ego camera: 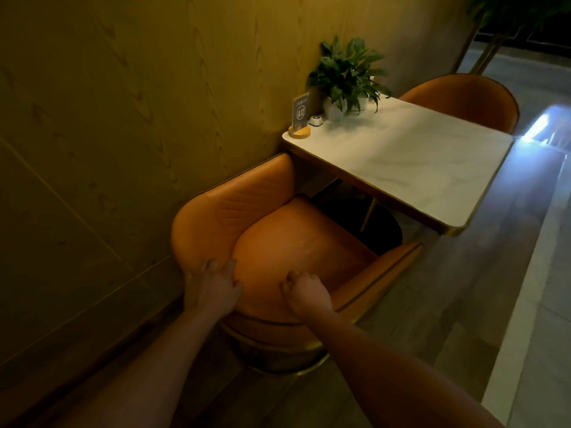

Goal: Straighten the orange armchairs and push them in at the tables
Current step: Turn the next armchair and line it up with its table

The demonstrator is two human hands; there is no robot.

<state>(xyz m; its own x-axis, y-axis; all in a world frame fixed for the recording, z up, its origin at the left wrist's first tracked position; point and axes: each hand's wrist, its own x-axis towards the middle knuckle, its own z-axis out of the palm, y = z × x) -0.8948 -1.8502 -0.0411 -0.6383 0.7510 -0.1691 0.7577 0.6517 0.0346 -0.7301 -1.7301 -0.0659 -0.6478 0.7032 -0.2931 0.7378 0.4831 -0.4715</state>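
Head view, 2 hands on 1 chair. The left hand [213, 285] lies with fingers spread and fairly straight over the top of the backrest, on the side toward the wall, pressing rather than clasping. The right hand [306, 291] has its fingers curled over the backrest rim close to its middle, grasping it. Both hold the near orange armchair [293, 239], which fills the lower centre of the frame; its open front faces away from the person, toward the upper right.

The white marble counter [401, 162] lies along that same line. The chair's wall-side arm tip stands just beside the counter's near corner, and the seat front sits about at the counter's near edge. Judged from this, the front-to-back axis of the chair roughly matches the counter's long axis, so the remaining push runs straight from the hands toward the upper right; both hands are equally placed to drive it.

A far orange armchair [463, 97] stands at the opposite end. A potted plant [349, 72], an "A12" table sign [300, 111] and a small call button [316, 120] stand against the panelled wall [108, 134].
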